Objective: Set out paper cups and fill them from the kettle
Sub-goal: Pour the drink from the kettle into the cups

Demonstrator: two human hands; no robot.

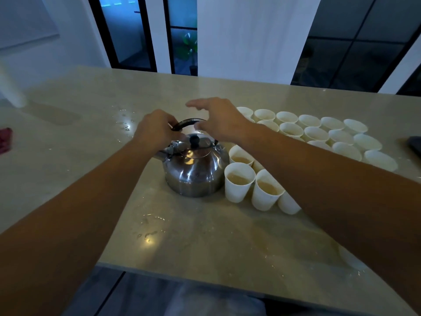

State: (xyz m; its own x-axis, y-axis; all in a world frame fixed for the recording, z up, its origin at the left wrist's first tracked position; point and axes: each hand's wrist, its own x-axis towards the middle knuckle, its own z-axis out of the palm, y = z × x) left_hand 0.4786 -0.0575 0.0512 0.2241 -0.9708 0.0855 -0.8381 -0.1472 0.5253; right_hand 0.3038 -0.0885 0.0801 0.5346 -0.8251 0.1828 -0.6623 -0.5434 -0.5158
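Note:
A shiny steel kettle (196, 169) with a black lid knob stands on the beige counter (91, 137), near the middle. My left hand (157, 131) grips the left end of its black handle (189, 122). Spread and relaxed, my right hand (216, 119) hovers over the handle's right end and holds nothing. Right of the kettle stand several white paper cups (239, 181) filled with pale brown liquid. Behind them, rows of several more white cups (314, 133) stretch to the right. My right forearm hides some cups.
Water drops and small puddles (148, 233) lie on the counter in front of and behind the kettle. A red object (5, 140) sits at the left edge, a dark object (414, 144) at the right edge. The counter's near edge runs along the bottom.

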